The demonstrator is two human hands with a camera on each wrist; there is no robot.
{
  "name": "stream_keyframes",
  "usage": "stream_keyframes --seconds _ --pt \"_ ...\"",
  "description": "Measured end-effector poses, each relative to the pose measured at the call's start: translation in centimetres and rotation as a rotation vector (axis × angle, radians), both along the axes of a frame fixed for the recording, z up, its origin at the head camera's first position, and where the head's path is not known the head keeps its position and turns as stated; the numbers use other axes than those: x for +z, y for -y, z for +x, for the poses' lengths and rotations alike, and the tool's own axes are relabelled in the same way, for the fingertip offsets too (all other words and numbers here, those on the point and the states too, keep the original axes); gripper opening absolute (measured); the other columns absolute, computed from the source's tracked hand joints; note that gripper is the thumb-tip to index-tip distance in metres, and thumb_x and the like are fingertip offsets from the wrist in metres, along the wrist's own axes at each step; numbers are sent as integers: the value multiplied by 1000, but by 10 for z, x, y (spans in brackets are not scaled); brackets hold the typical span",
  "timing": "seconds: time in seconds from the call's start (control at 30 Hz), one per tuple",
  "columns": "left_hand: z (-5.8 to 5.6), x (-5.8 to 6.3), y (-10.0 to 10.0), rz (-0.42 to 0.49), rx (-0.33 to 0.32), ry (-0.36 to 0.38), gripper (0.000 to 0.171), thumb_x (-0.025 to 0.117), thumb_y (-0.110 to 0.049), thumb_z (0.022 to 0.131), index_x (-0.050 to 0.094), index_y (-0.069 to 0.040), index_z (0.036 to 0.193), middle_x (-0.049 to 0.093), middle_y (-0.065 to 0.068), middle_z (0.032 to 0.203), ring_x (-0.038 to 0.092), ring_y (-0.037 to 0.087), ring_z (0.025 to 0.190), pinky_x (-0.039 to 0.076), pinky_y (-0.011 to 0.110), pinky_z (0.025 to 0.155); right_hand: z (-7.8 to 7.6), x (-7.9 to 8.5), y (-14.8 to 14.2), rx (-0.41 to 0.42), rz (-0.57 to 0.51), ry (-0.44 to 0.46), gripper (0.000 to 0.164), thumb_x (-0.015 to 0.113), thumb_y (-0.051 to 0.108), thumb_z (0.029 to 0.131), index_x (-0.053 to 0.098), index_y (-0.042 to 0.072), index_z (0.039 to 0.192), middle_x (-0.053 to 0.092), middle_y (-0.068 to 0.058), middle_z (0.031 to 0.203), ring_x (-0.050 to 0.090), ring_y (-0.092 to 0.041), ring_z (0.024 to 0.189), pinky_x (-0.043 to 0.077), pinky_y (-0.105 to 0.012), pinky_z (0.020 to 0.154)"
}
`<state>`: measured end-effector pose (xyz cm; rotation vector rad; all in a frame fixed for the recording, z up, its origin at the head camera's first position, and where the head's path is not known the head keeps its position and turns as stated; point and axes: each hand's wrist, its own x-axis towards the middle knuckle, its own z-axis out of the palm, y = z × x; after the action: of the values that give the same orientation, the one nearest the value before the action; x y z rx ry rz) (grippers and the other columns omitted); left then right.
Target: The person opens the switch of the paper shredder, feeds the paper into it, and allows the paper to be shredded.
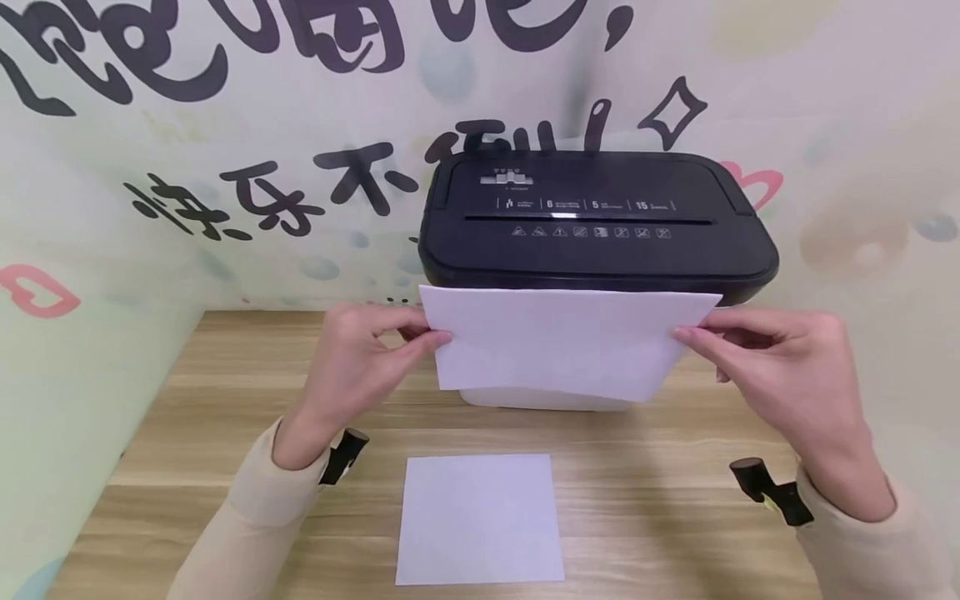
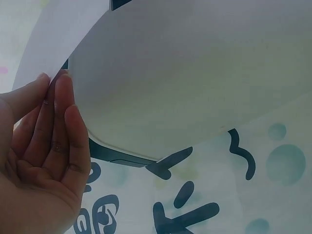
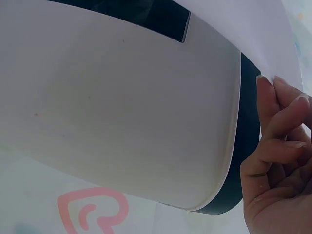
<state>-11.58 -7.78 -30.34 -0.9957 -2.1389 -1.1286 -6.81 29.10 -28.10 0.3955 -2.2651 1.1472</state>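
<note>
Left hand (image 1: 360,358) and right hand (image 1: 795,375) are pinching one white rectangular paper sheet (image 1: 558,342) | it is hiding the lower front of one black-topped white plastic shredder (image 1: 600,250) | second white paper sheet (image 1: 480,518) is lying on wood-grain table (image 1: 225,375)

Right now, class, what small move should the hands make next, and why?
Probably lift the held sheet over the slot: the left hand and right hand pinch its sides, but it is in front of the shredder, not over the slot.
</note>
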Motion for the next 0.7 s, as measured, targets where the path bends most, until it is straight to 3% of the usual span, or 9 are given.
stream_keyframes --seconds 0.23,0.7 --pt "-4 6 -2 0 -9 21 12 85 2 73 79 -4 81 72 -3 71 61 6 59 44 16 53 -1 6 -3 -13 0 0 17 85 -12 67 77 0 75 59 5 53 50 0 45 35 -14 43" --pt "-13 25 1 -8 -8 15 7 84 -1 76 79 -3 80 73 -2 70 62 5 59 47 16 56 -12 27 -2 -25 -61 142 11 83 -7 74 77 -3 82 65 5 58 54 -4 48 41 -14 47"
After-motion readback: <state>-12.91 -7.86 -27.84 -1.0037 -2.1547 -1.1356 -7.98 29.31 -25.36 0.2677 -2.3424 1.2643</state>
